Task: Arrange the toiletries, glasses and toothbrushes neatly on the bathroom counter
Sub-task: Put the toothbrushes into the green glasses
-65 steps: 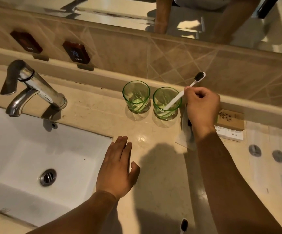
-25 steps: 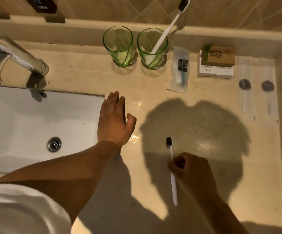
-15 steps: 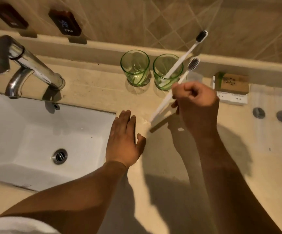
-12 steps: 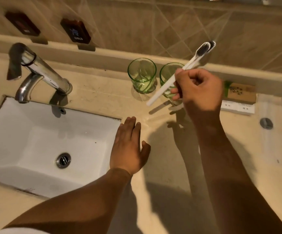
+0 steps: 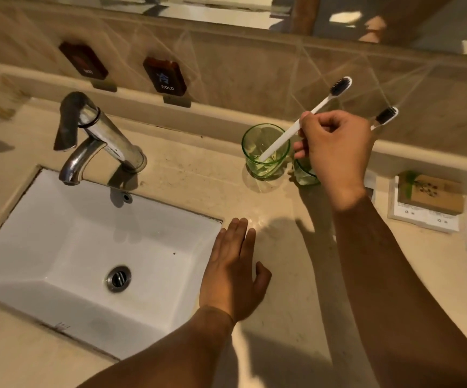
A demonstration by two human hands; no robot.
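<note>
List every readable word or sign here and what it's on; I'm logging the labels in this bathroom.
"COLD", under a white symbol: right dark wall plaque.
"HOT", faint and blurred: left dark wall plaque.
Brown box: printed sprig, no legible words.
White packets beneath it: print too small.

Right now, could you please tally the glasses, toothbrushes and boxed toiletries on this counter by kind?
Green glasses: 2
Toothbrushes: 2
Toiletry boxes: 2, brown box stacked on white box
Total: 6

Both forearms are bare up to the frame's edge, with no sleeve showing; the left hand (image 5: 233,278) and right hand (image 5: 335,152) are ungloved.
</note>
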